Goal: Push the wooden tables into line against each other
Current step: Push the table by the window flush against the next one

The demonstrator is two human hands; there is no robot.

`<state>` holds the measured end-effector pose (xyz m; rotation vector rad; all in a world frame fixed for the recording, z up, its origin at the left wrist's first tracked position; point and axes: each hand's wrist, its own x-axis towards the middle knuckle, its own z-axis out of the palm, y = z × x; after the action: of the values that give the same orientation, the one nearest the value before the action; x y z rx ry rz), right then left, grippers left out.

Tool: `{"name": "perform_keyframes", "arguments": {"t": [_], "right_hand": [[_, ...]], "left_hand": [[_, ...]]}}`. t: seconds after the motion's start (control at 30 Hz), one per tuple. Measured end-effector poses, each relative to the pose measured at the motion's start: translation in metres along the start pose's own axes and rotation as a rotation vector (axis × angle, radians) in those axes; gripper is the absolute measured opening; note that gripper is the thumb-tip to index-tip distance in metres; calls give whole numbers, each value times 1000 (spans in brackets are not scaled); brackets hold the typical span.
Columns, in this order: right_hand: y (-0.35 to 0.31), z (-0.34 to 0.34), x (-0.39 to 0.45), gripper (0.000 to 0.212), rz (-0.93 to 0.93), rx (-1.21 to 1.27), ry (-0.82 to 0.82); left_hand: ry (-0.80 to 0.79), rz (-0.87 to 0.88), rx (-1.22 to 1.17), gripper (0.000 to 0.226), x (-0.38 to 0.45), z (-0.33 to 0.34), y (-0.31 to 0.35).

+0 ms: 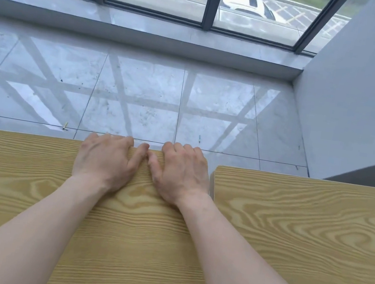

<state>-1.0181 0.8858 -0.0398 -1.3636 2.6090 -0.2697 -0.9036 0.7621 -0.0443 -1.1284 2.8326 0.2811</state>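
Two light wooden tables fill the lower half of the head view. The left table (pixel 11 175) lies under both my arms. The right table (pixel 302 233) stands beside it, with a narrow gap between them near my right wrist; their far edges are almost level. My left hand (pixel 105 160) and my right hand (pixel 181 173) rest palm down at the left table's far edge. The fingers of both curl over that edge and the thumbs almost touch.
Beyond the tables lies a glossy grey tiled floor (pixel 139 99) with small bits of litter. A low stone sill (pixel 149 35) runs under tall windows at the back. A grey wall (pixel 360 95) rises on the right, close to the right table's far corner.
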Motion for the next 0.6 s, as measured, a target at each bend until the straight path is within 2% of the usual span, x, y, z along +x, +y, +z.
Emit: {"name": "perform_keyframes", "arguments": {"t": [0.27,0.6], "right_hand": [[11,4,-3,53,-36,22,-1],[13,3,-8,49,36,-7,24]], "left_hand": [[17,25,25,60,-1,7,7],[22,69,34,61,-2,10,15]]}}
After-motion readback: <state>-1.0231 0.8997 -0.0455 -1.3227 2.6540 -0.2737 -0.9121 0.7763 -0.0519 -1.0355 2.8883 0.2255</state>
